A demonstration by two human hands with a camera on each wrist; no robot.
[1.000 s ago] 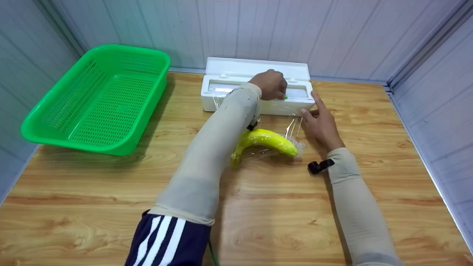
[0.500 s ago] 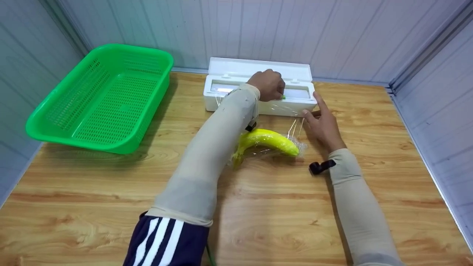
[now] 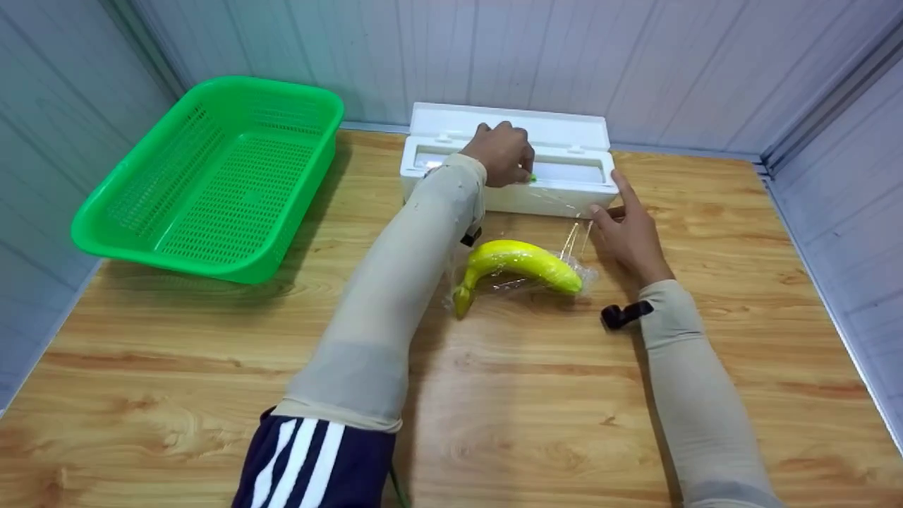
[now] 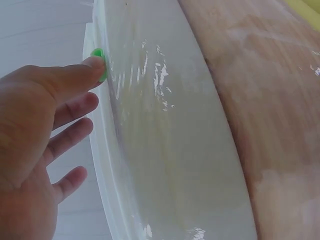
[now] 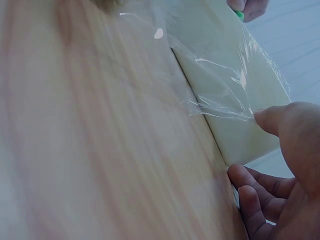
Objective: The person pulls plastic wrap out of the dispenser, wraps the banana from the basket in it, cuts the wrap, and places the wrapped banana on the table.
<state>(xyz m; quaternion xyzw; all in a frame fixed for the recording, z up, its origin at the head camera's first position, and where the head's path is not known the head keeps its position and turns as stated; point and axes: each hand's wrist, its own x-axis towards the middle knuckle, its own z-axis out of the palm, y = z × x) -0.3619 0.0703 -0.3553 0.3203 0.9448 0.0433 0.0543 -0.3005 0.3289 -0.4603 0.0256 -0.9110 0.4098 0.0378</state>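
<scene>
A white cling film dispenser (image 3: 557, 202) stands at the back of the table, its lid raised behind it. My left hand (image 3: 499, 156) pinches a small green slider (image 4: 97, 52) on the dispenser's front top edge between thumb and index finger; the other fingers are spread loosely in the left wrist view. At the box's right end, my right hand (image 3: 633, 236) grips the corner, thumb against the film-covered front and fingers around the end. Clear cling film (image 5: 215, 75) runs down from the box toward a yellow banana (image 3: 525, 259), which lies wrapped in film in front of it.
A green plastic basket (image 3: 282, 236) with perforated sides sits at the left of the wooden table (image 3: 536, 409). Pale panel walls (image 3: 670, 77) close off the back and both sides. A thin dark green cord hangs beside the left sleeve.
My left hand has slid left along the dispenser's edge with the green slider, and the banana's stem end now shows. My right hand keeps its place at the box; the head view has shifted slightly.
</scene>
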